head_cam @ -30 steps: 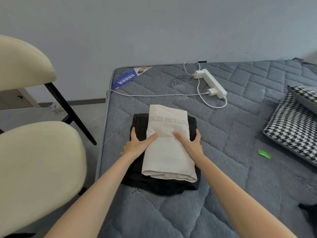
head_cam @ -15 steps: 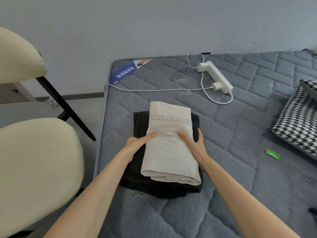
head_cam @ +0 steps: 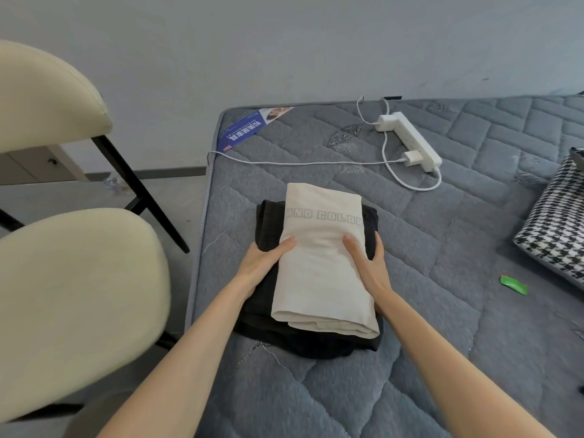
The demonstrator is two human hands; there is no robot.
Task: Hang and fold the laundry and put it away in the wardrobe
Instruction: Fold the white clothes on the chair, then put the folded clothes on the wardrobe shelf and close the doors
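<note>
A folded cream garment [head_cam: 322,273] with grey lettering lies on top of a folded black garment [head_cam: 268,222] on the grey quilted mattress [head_cam: 442,263]. My left hand [head_cam: 264,263] is at the stack's left side. Its thumb lies on the cream cloth and its fingers are tucked out of sight at the stack's edge. At the right side my right hand [head_cam: 368,267] rests with its thumb on the cream cloth and a straight finger along the black garment. The wardrobe is not in view.
A white power strip [head_cam: 410,140] with a charger and cables lies at the back of the mattress, and a blue leaflet [head_cam: 243,131] at its back left corner. A houndstooth cushion [head_cam: 556,222] and a green wrapper [head_cam: 513,284] are to the right. Two cream chairs [head_cam: 72,298] stand left of the bed.
My left hand's fingers, which lay straight on the black garment, have slipped out of sight at the stack's edge. The view has shifted slightly. The stack stays in place.
</note>
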